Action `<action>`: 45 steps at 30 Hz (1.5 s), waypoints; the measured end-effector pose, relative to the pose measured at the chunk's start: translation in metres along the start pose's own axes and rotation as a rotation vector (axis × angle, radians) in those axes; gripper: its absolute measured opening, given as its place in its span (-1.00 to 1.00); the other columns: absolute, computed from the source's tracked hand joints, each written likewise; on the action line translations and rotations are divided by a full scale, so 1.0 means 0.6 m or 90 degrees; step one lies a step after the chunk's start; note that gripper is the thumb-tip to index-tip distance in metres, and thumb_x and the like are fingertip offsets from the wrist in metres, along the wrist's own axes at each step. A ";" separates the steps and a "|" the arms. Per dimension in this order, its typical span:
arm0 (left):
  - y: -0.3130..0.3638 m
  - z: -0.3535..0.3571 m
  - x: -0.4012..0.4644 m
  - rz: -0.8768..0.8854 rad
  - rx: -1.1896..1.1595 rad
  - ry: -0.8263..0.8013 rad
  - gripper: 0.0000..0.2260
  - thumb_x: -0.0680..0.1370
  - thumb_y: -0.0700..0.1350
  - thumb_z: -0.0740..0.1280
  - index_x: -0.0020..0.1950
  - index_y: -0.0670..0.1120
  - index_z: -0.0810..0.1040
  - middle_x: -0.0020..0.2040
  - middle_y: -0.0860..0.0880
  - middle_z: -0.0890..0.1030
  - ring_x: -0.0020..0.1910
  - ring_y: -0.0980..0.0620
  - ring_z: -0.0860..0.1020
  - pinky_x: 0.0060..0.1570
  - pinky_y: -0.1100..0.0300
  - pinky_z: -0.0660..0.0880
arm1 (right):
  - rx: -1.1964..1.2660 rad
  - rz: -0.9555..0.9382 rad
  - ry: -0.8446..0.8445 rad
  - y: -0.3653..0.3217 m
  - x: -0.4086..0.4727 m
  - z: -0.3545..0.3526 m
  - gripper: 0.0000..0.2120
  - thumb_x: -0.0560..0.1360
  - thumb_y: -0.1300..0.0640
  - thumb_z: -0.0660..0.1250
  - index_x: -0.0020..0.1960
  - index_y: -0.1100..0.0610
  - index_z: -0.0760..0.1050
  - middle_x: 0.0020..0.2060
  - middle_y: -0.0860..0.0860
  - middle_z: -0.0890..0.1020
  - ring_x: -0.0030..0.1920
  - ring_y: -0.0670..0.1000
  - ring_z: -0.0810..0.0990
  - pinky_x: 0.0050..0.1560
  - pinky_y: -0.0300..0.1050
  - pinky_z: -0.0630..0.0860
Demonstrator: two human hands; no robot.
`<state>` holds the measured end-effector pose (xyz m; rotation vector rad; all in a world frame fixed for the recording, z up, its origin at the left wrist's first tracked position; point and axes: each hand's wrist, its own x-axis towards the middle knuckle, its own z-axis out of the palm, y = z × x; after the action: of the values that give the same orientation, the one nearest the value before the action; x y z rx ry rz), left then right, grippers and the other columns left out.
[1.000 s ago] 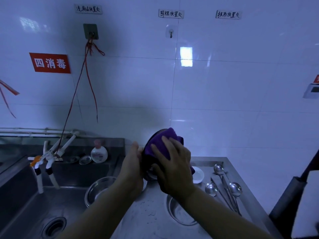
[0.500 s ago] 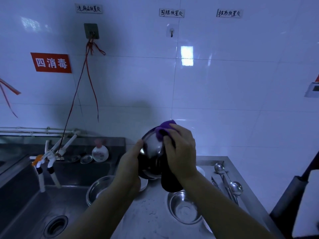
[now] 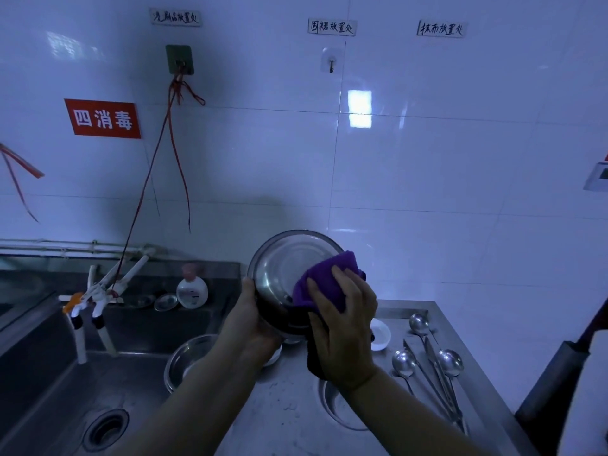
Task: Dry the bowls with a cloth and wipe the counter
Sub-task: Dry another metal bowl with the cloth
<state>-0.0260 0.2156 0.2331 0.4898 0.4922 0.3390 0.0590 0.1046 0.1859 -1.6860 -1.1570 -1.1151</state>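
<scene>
Bowl (image 3: 289, 274) has turned in the last moment so its shiny inside now faces us, held up over the tabletop (image 3: 289, 419), left hand (image 3: 253, 320) gripping its lower rim. Right hand (image 3: 342, 320) has moved the purple cloth (image 3: 329, 281) inside, fingers pressing it there; by my reckoning the outside is finished, with other bowls and the tabletop still to do.

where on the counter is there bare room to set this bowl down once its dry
Bare steel shows on the counter near its front edge, between the sink and the bowl resting under the right forearm. Another strip lies along the back right corner behind the spoons. The right side is crowded with spoons, and the white dish fills the middle.
</scene>
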 end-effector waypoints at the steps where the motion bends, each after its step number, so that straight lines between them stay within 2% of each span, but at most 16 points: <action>1: -0.001 0.000 0.002 0.015 0.011 0.010 -0.45 0.56 0.26 0.10 0.27 -0.16 0.44 0.25 -0.30 0.51 0.22 -0.27 0.49 0.29 -0.18 0.36 | -0.001 -0.012 -0.009 0.004 0.006 -0.003 -0.69 0.61 0.01 0.15 0.28 0.08 0.48 0.29 0.13 0.35 0.33 0.17 0.30 0.30 0.11 0.34; 4: -0.002 0.003 0.007 0.072 0.058 0.043 -0.47 0.58 0.22 0.09 0.28 -0.19 0.46 0.24 -0.26 0.54 0.22 -0.22 0.50 0.30 -0.13 0.37 | 0.012 0.049 -0.047 0.009 0.038 -0.009 -0.68 0.55 0.08 0.21 0.23 0.15 0.56 0.25 0.14 0.44 0.28 0.16 0.36 0.24 0.12 0.37; 7: -0.006 0.003 0.008 0.096 0.096 0.058 -0.48 0.60 0.18 0.10 0.30 -0.21 0.46 0.19 -0.24 0.58 0.17 -0.19 0.54 0.20 -0.07 0.45 | -0.008 0.091 -0.112 0.005 0.074 -0.015 -0.65 0.54 0.07 0.17 0.24 0.12 0.56 0.21 0.14 0.51 0.21 0.17 0.44 0.15 0.09 0.42; 10: -0.007 0.004 0.007 0.073 0.077 0.044 -0.50 0.60 0.16 0.12 0.31 -0.21 0.45 0.20 -0.27 0.56 0.17 -0.22 0.54 0.20 -0.10 0.44 | -0.070 0.042 -0.173 -0.003 0.086 -0.016 -0.65 0.54 0.06 0.18 0.28 0.09 0.53 0.22 0.14 0.52 0.22 0.19 0.45 0.15 0.10 0.43; 13: -0.002 0.008 0.009 0.026 0.052 0.028 -0.49 0.58 0.18 0.14 0.33 -0.19 0.41 0.22 -0.30 0.53 0.19 -0.27 0.51 0.25 -0.18 0.39 | -0.098 -0.028 -0.189 -0.014 0.071 -0.010 -0.66 0.52 0.07 0.25 0.26 0.10 0.53 0.23 0.15 0.53 0.25 0.21 0.46 0.20 0.14 0.43; 16: 0.010 0.012 0.013 0.008 0.071 0.047 -0.48 0.57 0.21 0.13 0.30 -0.17 0.45 0.18 -0.29 0.55 0.14 -0.26 0.53 0.04 -0.15 0.50 | -0.075 -0.123 -0.188 -0.012 0.040 -0.006 -0.66 0.50 0.06 0.31 0.25 0.10 0.54 0.23 0.15 0.53 0.25 0.20 0.45 0.17 0.17 0.44; 18: 0.019 0.010 0.016 0.010 0.085 0.059 -0.47 0.57 0.23 0.14 0.29 -0.17 0.46 0.19 -0.28 0.55 0.12 -0.25 0.53 -0.11 -0.11 0.52 | -0.052 -0.174 -0.170 -0.001 0.023 -0.009 -0.67 0.52 0.05 0.30 0.26 0.08 0.50 0.24 0.12 0.50 0.26 0.17 0.41 0.18 0.11 0.42; 22: 0.030 0.007 0.019 0.018 0.103 0.033 -0.46 0.57 0.21 0.15 0.30 -0.20 0.46 0.19 -0.27 0.55 0.13 -0.23 0.53 -0.09 -0.09 0.51 | -0.023 -0.213 -0.132 0.028 0.005 -0.016 -0.70 0.54 0.08 0.29 0.26 0.03 0.43 0.25 0.07 0.40 0.26 0.13 0.38 0.18 0.06 0.41; 26: 0.040 0.008 0.020 0.074 0.126 0.018 -0.53 0.60 0.13 0.15 0.28 -0.22 0.48 0.18 -0.26 0.58 0.14 -0.20 0.56 -0.03 -0.04 0.51 | 0.026 -0.119 -0.094 0.047 0.023 -0.024 -0.77 0.56 0.15 0.26 0.15 0.15 0.61 0.19 0.11 0.45 0.19 0.15 0.39 0.13 0.14 0.46; 30: 0.028 0.005 0.012 0.062 0.199 -0.005 -0.56 0.62 0.09 0.13 0.26 -0.23 0.50 0.13 -0.23 0.62 0.12 -0.18 0.58 0.04 -0.03 0.52 | 0.073 0.030 -0.131 0.046 0.080 -0.031 -0.72 0.50 0.29 0.27 0.17 0.21 0.59 0.12 0.19 0.54 0.13 0.16 0.42 0.15 0.13 0.44; 33: 0.017 0.015 0.007 0.021 0.192 -0.049 -0.54 0.64 0.10 0.07 0.31 -0.21 0.46 0.20 -0.25 0.57 0.20 -0.22 0.53 0.18 -0.11 0.44 | 0.022 0.075 -0.195 0.031 0.110 -0.023 -0.69 0.50 0.30 0.30 0.22 0.17 0.57 0.15 0.17 0.54 0.15 0.22 0.45 0.13 0.20 0.43; 38: 0.015 0.028 0.000 -0.027 0.159 -0.125 -0.56 0.64 0.08 0.03 0.33 -0.15 0.47 0.21 -0.24 0.57 0.22 -0.22 0.51 0.20 -0.13 0.42 | -0.037 -0.049 -0.231 -0.006 0.097 -0.017 -0.68 0.50 0.15 0.19 0.19 0.14 0.57 0.19 0.18 0.53 0.19 0.22 0.43 0.11 0.17 0.43; 41: 0.023 0.027 -0.003 -0.042 0.148 -0.128 -0.56 0.63 0.07 0.04 0.33 -0.17 0.46 0.23 -0.24 0.56 0.21 -0.20 0.51 0.15 -0.13 0.45 | -0.069 -0.132 -0.226 -0.010 0.073 -0.010 -0.66 0.50 0.09 0.19 0.22 0.12 0.55 0.23 0.16 0.51 0.24 0.20 0.40 0.15 0.19 0.41; 45: 0.025 0.025 -0.010 -0.054 0.125 -0.114 -0.51 0.63 0.12 0.03 0.36 -0.20 0.40 0.23 -0.27 0.54 0.18 -0.22 0.53 0.03 -0.12 0.49 | -0.088 -0.221 -0.192 0.003 0.028 -0.004 -0.69 0.54 0.07 0.23 0.26 0.05 0.51 0.30 0.09 0.44 0.30 0.14 0.33 0.20 0.12 0.34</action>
<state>-0.0259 0.2202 0.2546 0.6822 0.3726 0.1643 0.0635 0.1063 0.2022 -1.8509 -1.6440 -1.1974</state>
